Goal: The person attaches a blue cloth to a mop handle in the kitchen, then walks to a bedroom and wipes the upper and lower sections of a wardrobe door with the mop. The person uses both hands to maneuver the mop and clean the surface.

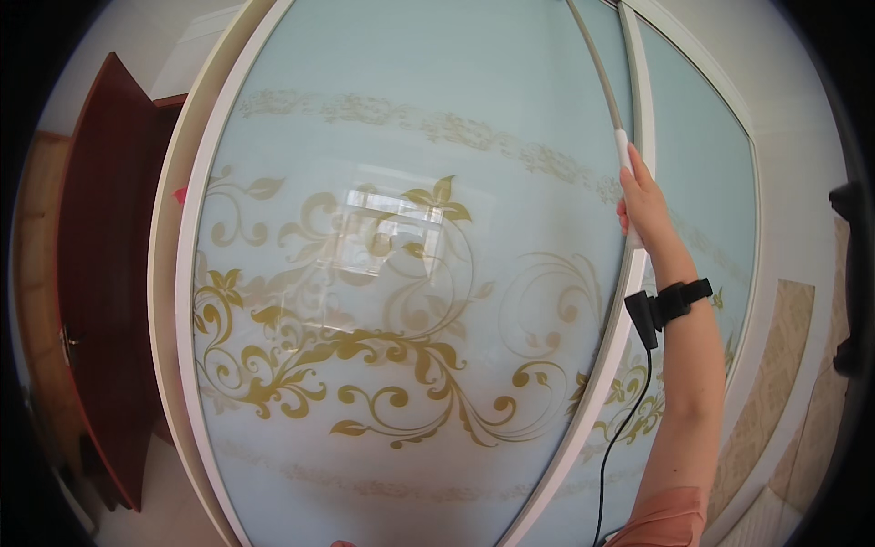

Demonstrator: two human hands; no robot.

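My right hand (pixel 643 206), at the end of a raised arm, is closed around the white handle (pixel 622 146) of a long thin grey pole (pixel 596 68). The pole slants up and left in front of the sliding door and leaves the picture at the top, so its far end is mostly cut off. Behind it is a pale blue glass door panel (pixel 510 210) with gold scrolls and leaves. At the bottom edge shows a sliver of skin, likely my left hand (pixel 343 543); its fingers are hidden.
A white frame post (pixel 629 283) parts the large panel from a second glass panel (pixel 697 164) at right. A dark red door (pixel 105 273) stands ajar at left. From a black wrist strap (pixel 674 301) on my right arm hangs a black cable (pixel 612 447).
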